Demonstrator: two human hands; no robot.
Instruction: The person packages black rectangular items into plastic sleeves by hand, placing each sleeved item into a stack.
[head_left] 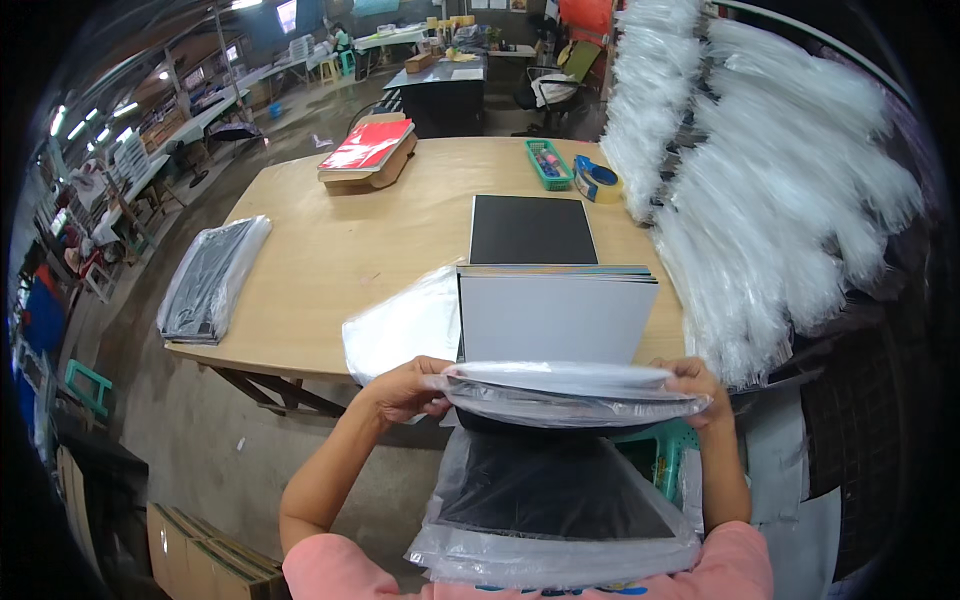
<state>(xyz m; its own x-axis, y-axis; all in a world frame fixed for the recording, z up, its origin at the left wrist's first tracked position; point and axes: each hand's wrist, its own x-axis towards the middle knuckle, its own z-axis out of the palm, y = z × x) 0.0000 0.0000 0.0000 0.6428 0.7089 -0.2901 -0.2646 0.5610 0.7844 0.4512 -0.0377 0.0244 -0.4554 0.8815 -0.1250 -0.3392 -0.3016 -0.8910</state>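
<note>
- Table [340,240]: a broad tan work surface; the wrapped bundle [570,400] is at its near edge, in front of the person's torso.
- Clear plastic heap [780,180]: a tall pile of loose, glossy film to the right of the table, beyond the right hand [698,388].
- Lower package [555,490]: a flat, dark item under clear film, below the wrapped bundle and close to the person's pink shirt. Whether the two touch cannot be determined.
- Wrapped bundle: dark underneath, with clear film gathered along the top. It is judged moderately light, with a fairly stiff core and a soft, slippery cover that may slide or crease under a loose hold. Breakage appears unlikely; torn film or bent corners are the likelier faults. The sound hold is at both ends, with the core taken through the film.
- Upright boards [555,315]: a grey-faced stack standing on the table just beyond the wrapped bundle; a black board [533,230] lies flat behind it.
- Hands: the left hand [410,388] grasps the wrapped bundle's left end and the right hand its right end, so the bundle spans the gap between them. The right fingers are blurred; their exact placement cannot be confirmed.
- Green basket [557,184]: a small container of mixed items near the table's far edge, well apart from both hands.
</note>
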